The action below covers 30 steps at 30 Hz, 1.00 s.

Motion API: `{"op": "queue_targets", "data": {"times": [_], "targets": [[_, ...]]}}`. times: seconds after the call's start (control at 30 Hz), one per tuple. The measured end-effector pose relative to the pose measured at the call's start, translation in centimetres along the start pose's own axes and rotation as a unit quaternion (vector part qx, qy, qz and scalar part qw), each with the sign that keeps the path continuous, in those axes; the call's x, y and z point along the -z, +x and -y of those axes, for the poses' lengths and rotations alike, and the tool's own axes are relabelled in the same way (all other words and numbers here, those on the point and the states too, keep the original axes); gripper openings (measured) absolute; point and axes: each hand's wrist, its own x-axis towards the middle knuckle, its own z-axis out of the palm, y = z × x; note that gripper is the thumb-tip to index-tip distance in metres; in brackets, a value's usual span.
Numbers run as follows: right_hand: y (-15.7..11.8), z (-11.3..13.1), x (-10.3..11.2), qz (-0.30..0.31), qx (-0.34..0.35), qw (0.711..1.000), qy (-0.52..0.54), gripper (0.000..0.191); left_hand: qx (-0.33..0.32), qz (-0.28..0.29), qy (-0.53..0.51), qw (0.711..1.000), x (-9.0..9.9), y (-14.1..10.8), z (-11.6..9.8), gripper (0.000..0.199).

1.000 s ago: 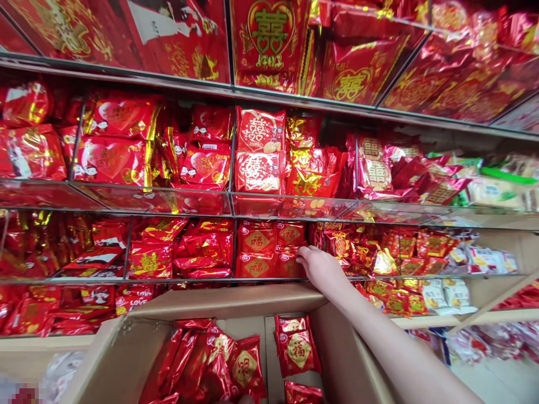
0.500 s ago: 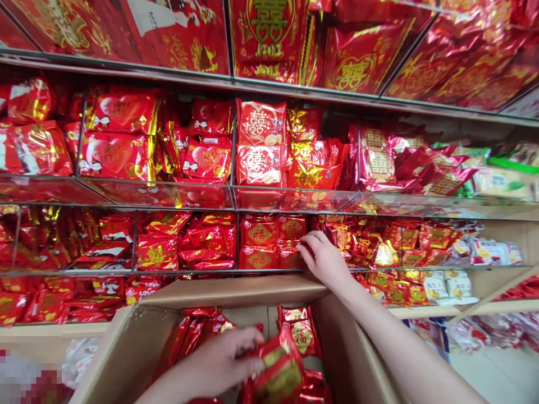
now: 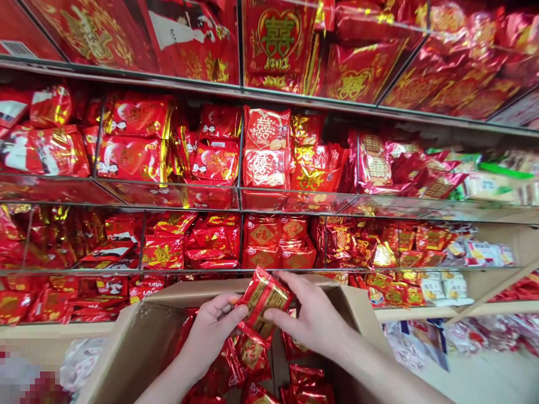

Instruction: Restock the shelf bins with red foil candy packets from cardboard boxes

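Over the open cardboard box [image 3: 103,359], a red and gold snack packet [image 3: 266,300] is held between both hands, its gold printed panel facing up. My left hand [image 3: 213,328] pinches its left end between thumb and fingers. On the right side, my right hand [image 3: 314,314] grips it with the thumb on top; its fingertips are partly hidden behind the packet. More red packets [image 3: 255,356] lie loosely inside the box below. Just beyond the box, stacked red packets with gold diamond prints [image 3: 261,233] fill a shelf compartment.
Shelves with clear front strips [image 3: 193,193] and dividers run across the view, full of red and gold packets. White packets [image 3: 458,286] sit on the lower right shelf. Plastic-wrapped goods [image 3: 82,359] stand left of the box. Pale floor [image 3: 484,359] shows at lower right.
My right hand has moved from the shelf's diamond-print packets back over the box and now grips the packet. My left hand has lifted the packet up from inside the box.
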Motion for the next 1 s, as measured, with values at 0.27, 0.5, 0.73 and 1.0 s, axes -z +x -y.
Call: {"op": "queue_targets", "data": {"times": [0.27,0.5,0.73,1.0], "targets": [[-1.8,-0.4,0.2,-0.045,0.204,0.977,-0.037,0.027,0.138,0.111,-0.153,0.972,0.2,-0.8,-2.4,0.054],[-2.9,-0.6,-1.4,-0.053,0.064,0.99,0.117,0.038,0.033,0.023,-0.189,0.981,-0.4,-1.0,-3.6,0.068],[-1.2,-0.2,-1.8,0.029,-0.095,0.867,0.488,0.04,-0.011,-0.048,-0.155,0.987,-1.2,-0.7,-3.1,0.045],[-1.5,-0.4,-1.6,0.019,-0.111,0.914,0.39,0.041,-0.037,0.105,0.006,0.994,-1.2,-1.3,-2.0,0.055]]}}
